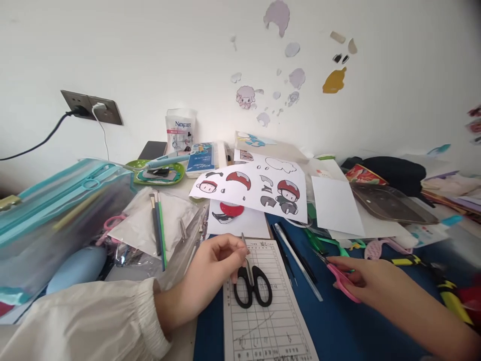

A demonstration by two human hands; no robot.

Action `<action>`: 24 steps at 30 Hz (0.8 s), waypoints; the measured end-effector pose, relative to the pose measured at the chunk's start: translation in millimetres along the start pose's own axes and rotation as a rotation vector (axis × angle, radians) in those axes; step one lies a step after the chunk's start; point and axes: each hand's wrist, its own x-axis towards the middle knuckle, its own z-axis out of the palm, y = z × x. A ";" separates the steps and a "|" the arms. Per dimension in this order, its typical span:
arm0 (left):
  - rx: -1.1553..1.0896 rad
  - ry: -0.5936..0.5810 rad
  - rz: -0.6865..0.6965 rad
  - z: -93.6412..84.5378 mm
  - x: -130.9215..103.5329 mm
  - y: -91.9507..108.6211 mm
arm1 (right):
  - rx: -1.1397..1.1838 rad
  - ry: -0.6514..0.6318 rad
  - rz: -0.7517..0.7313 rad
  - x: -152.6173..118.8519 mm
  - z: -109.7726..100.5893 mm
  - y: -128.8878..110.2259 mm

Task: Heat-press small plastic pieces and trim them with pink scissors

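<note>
My left hand (220,260) pinches a pair of black-handled scissors (266,286) by the blades, above a printed form (270,321). On the right, my right hand (351,276) is closed on the pink handle of another tool, seemingly pink scissors (344,285); its tip points up and left beside green items. Beyond the left hand lies a white sheet (255,183) printed with cartoon parts in red, grey and black. Under its front edge, red and grey cut-outs (230,209) rest on another white paper.
To the left are a teal zip pouch (90,185) and brushes (156,225) on a packet. Pens (296,258) lie on the blue mat (323,331). Blank white paper (334,200) and a dark tray (394,203) are at right. Paper pieces stick to the wall.
</note>
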 end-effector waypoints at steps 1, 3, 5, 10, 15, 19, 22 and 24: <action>0.003 -0.008 0.007 -0.7 0.3 -1.0 | 0.000 0.015 -0.033 0.5 -0.5 -3.9; 0.010 -0.023 0.022 -2.0 1.1 -3.1 | 0.039 0.033 -0.104 0.7 -5.5 -14.9; 0.022 -0.037 0.034 -3.1 2.2 -5.7 | 0.077 0.118 -0.159 0.7 -13.6 -35.0; 0.063 -0.060 0.044 -4.6 4.7 -11.5 | 0.277 0.299 -0.382 8.9 -13.2 -120.1; 0.095 -0.068 0.050 -6.1 4.4 -13.3 | 0.466 0.356 -0.554 29.5 11.4 -165.2; 0.088 -0.047 0.039 -6.1 4.3 -12.4 | 0.544 0.376 -0.621 39.2 19.4 -159.5; 0.071 -0.027 0.022 -6.0 4.0 -10.9 | 0.574 0.382 -0.638 42.9 21.1 -154.9; 0.056 -0.012 0.010 -6.1 3.9 -10.4 | 0.589 0.383 -0.636 46.0 21.7 -155.2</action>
